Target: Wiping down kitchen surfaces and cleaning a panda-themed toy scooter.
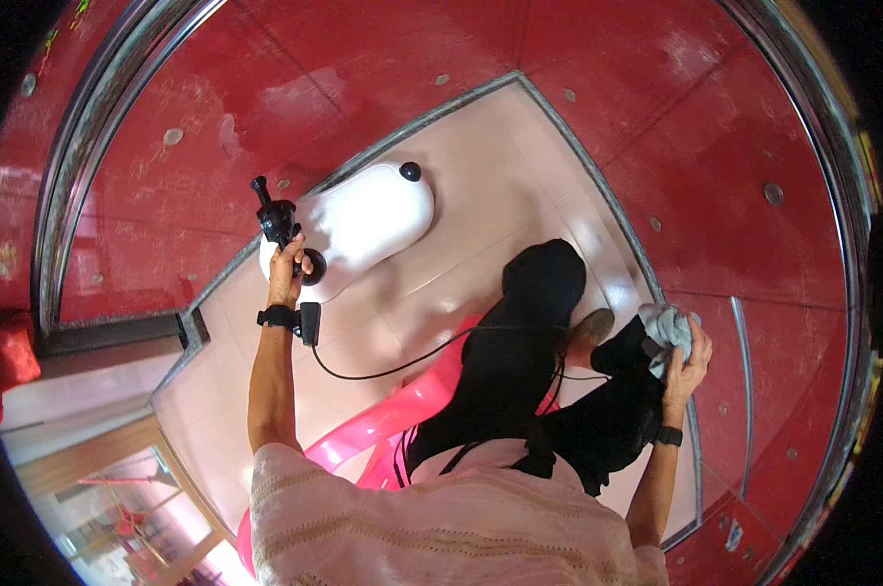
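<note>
Before me on the floor sits a white, smooth-bodied ride-on toy (372,216) with a round black knob (410,171) at one end. My left hand (290,256) grips a black handle part (274,214) at its other end, and a round black piece (312,267) shows beside my fingers. On the far right, my right hand (687,366) holds a crumpled grey-blue cloth (665,333) beside my bent knee. The palm side of the right hand is partly hidden by the cloth.
I sit on a pink plastic chair (390,421). A thin black cable (383,375) runs from the device (310,324) on my left wrist across my legs (507,351). Red panelled walls (412,44) surround the pale tiled floor (485,183). A wood-framed glass door (119,491) stands lower left.
</note>
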Action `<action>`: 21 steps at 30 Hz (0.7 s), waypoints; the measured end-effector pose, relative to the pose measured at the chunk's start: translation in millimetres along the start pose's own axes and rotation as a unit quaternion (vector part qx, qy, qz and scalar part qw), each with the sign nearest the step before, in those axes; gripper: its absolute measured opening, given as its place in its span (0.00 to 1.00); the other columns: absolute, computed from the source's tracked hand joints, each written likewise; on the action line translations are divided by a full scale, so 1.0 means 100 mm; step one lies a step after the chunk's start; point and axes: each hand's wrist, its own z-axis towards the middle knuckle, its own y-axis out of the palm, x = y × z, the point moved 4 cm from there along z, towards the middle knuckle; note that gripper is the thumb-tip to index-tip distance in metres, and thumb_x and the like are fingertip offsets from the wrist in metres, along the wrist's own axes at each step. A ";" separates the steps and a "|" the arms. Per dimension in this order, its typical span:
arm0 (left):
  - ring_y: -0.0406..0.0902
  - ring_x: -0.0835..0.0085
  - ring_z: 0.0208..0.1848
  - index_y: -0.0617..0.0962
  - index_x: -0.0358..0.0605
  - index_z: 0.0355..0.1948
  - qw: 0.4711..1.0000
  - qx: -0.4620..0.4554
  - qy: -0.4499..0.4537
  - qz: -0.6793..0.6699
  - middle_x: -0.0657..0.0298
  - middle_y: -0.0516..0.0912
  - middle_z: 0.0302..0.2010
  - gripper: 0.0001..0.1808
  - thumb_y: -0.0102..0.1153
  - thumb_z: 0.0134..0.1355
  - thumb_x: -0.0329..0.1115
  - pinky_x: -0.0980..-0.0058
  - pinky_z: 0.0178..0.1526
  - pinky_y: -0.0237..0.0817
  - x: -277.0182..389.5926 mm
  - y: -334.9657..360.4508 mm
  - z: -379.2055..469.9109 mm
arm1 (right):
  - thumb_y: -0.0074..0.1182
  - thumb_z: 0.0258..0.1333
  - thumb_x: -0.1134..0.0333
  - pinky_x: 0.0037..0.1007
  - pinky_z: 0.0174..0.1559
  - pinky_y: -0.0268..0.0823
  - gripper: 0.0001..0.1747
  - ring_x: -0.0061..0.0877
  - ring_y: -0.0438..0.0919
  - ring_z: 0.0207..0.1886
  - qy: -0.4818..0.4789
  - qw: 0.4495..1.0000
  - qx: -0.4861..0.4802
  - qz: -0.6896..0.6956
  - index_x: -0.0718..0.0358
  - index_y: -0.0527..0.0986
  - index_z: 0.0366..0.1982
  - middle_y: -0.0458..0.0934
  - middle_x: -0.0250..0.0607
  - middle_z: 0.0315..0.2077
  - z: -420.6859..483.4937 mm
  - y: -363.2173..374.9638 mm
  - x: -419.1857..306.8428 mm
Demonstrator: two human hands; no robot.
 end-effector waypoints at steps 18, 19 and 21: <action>0.69 0.80 0.14 0.75 0.44 0.27 0.950 0.210 0.016 0.231 0.70 0.71 0.16 0.13 0.65 0.53 0.41 0.80 0.17 0.60 -0.51 -1.87 0.13 | 0.44 0.58 0.54 0.35 0.56 0.59 0.28 0.39 0.70 0.51 0.056 0.997 0.001 0.061 0.61 0.68 0.57 0.71 0.48 0.48 -0.06 0.10 0.59; 0.69 0.80 0.15 0.76 0.44 0.26 0.933 0.236 0.017 0.272 0.69 0.71 0.17 0.13 0.65 0.53 0.40 0.80 0.18 0.60 -0.52 -1.98 0.18 | 0.45 0.58 0.54 0.35 0.56 0.59 0.28 0.39 0.70 0.52 0.042 0.998 -0.008 0.053 0.62 0.68 0.57 0.71 0.48 0.48 -0.06 0.09 0.57; 0.69 0.81 0.18 0.76 0.41 0.27 0.905 0.267 0.015 0.332 0.68 0.74 0.19 0.11 0.64 0.51 0.37 0.79 0.21 0.60 -0.58 -2.17 0.27 | 0.45 0.59 0.53 0.35 0.56 0.59 0.29 0.39 0.70 0.52 0.026 0.999 -0.018 0.042 0.62 0.68 0.57 0.71 0.48 0.48 -0.06 0.08 0.51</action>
